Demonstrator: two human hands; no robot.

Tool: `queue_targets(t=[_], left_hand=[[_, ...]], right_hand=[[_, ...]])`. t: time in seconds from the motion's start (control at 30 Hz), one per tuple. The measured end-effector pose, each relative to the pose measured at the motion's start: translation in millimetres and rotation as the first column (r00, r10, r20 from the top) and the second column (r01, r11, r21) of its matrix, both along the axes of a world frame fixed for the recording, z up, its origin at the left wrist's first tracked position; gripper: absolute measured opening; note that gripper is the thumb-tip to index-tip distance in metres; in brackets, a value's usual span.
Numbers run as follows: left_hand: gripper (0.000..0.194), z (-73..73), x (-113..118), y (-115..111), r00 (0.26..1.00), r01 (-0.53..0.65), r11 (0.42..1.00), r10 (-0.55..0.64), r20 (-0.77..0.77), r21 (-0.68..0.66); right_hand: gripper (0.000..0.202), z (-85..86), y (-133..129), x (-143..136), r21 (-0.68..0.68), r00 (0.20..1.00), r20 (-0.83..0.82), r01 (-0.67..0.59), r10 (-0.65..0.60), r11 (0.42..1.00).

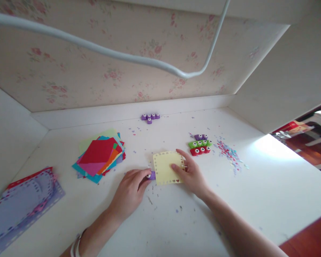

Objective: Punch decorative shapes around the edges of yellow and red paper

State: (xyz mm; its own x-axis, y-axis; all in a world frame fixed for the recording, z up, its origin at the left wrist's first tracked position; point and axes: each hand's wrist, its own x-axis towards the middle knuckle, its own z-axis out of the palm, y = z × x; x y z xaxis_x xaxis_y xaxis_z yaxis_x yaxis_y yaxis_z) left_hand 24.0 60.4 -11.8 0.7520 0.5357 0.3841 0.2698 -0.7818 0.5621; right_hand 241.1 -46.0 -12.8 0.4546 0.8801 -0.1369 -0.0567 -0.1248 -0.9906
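A pale yellow paper square (167,167) with small punched shapes along its edges lies in the middle of the white table. My right hand (190,174) grips its right side, thumb on top and fingers at the far edge and underneath. At the paper's left edge is a small purple punch (153,175) with a white button. My left hand (133,187) is closed around this punch, thumb and index finger pinching it. The paper's left edge meets the punch; whether it sits inside the slot cannot be made out.
Coloured paper sheets (96,157) are piled at left, with punched lilac sheets (24,207) nearer. Purple punches (149,116) stand by the back wall; red, green and purple punches (200,144) stand right, beside scattered confetti (230,153). A white cable (117,55) crosses above.
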Motion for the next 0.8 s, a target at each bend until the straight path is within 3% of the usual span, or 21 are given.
queue_targets(t=[0.13,0.33,0.53,0.63,0.8], left_hand=[[0.021,2.0,0.4,-0.3,1.000,0.007,1.000,-0.007,-0.001,0.000],[0.021,4.6,1.8,-0.1,0.999,0.032,0.999,-0.032,-0.003,0.011],[0.024,4.9,3.1,1.4,0.997,0.076,0.996,-0.076,0.002,0.039],[0.027,5.3,2.7,1.3,0.997,0.069,0.997,-0.068,-0.027,0.038],[0.030,4.7,0.3,-1.0,0.999,0.014,1.000,-0.013,-0.034,0.028]], right_hand=[[0.062,-1.1,-0.4,-0.1,0.011,0.999,0.031,-0.012,0.012,1.000],[0.061,-6.9,-3.2,2.3,-0.010,0.959,0.283,-0.024,0.026,1.000],[0.059,-1.7,-3.6,-1.4,-0.064,0.907,0.419,-0.022,0.047,0.998],[0.059,6.0,-6.0,-1.8,-0.048,0.820,0.571,-0.019,0.043,0.999],[0.047,13.8,-14.0,3.7,0.005,0.576,0.814,-0.137,0.075,0.991]])
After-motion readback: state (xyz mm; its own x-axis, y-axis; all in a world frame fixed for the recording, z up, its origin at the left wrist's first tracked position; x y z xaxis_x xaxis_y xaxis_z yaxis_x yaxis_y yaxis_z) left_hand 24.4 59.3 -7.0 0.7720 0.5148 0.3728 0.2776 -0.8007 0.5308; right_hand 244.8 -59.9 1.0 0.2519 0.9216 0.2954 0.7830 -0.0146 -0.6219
